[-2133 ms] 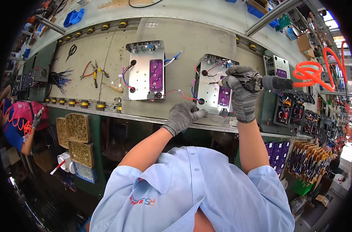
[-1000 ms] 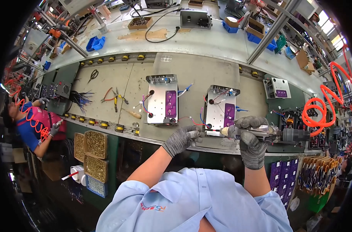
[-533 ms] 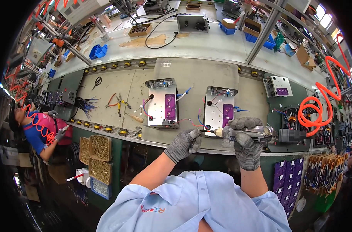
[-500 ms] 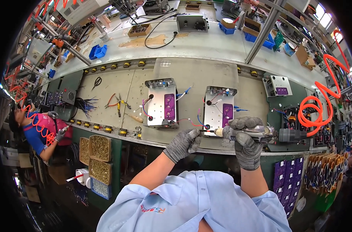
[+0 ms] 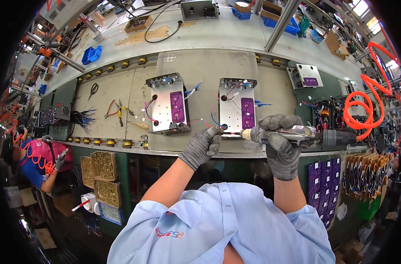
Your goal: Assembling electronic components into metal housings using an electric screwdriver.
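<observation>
My right hand (image 5: pixel 283 154) is wrapped round a powered screwdriver (image 5: pixel 293 132), held level with its bit pointing left. At the bit's tip, the fingers of my left hand (image 5: pixel 199 148) are pressed together; whatever they pinch is too small to make out. Both hands are gloved in grey. Just beyond the bit stands a silver metal chassis (image 5: pixel 231 108) with a purple circuit board (image 5: pixel 248 113) on it and red and blue wires by its near left corner. A similar chassis (image 5: pixel 165 103) stands to its left, a wire trailing from it towards my left hand.
Pliers (image 5: pixel 119 115) and scissors (image 5: pixel 93 89) lie on the left of the bench. An orange coiled hose (image 5: pixel 358 112) hangs at the right. Trays of screws (image 5: pixel 104 165) stand below the bench edge. A co-worker (image 5: pixel 42 160) is at the far left.
The whole view has shifted, so the bench appears higher and further left. My left fingers have come closer to the right chassis's near corner, with the screwdriver still in my right hand.
</observation>
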